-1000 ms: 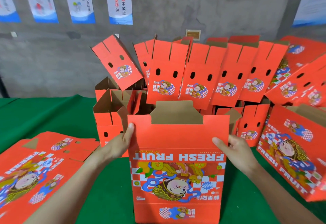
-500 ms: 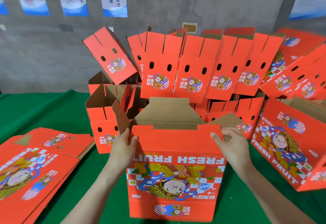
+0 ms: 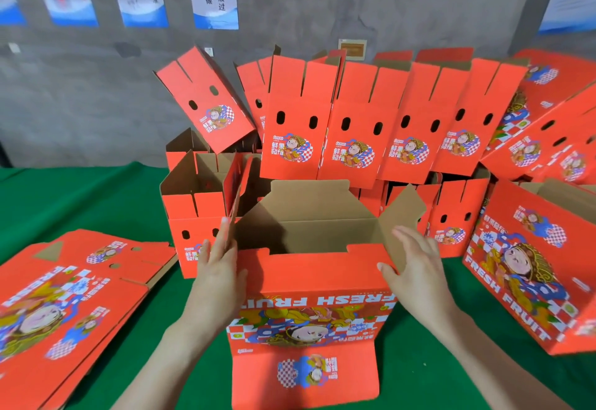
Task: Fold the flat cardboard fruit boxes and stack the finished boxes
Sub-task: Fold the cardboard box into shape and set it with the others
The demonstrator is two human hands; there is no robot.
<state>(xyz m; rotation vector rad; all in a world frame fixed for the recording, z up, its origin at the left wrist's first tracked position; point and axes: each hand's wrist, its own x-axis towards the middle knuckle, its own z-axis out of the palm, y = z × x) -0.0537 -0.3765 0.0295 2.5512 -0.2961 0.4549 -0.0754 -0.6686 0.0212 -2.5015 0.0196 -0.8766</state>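
A red "FRESH FRUIT" cardboard box (image 3: 309, 287) stands in front of me on the green table, its top spread open so the brown inside shows. My left hand (image 3: 219, 267) lies flat against its left side flap, fingers straight. My right hand (image 3: 416, 267) presses on the right side flap (image 3: 403, 216), which leans outward. A pile of flat red boxes (image 3: 67, 306) lies at the left. Several folded boxes (image 3: 348, 125) are stacked behind, along the wall.
A folded box (image 3: 529, 267) lies tilted on its side at the right. An open folded box (image 3: 196, 209) stands just behind my left hand. The green table cloth (image 3: 80, 196) shows at the far left, and a grey wall with posters stands behind.
The box went from nearly flat to opened out as a rectangle. Both hands slid from the front panel's top corners onto the side flaps, pushing them apart.
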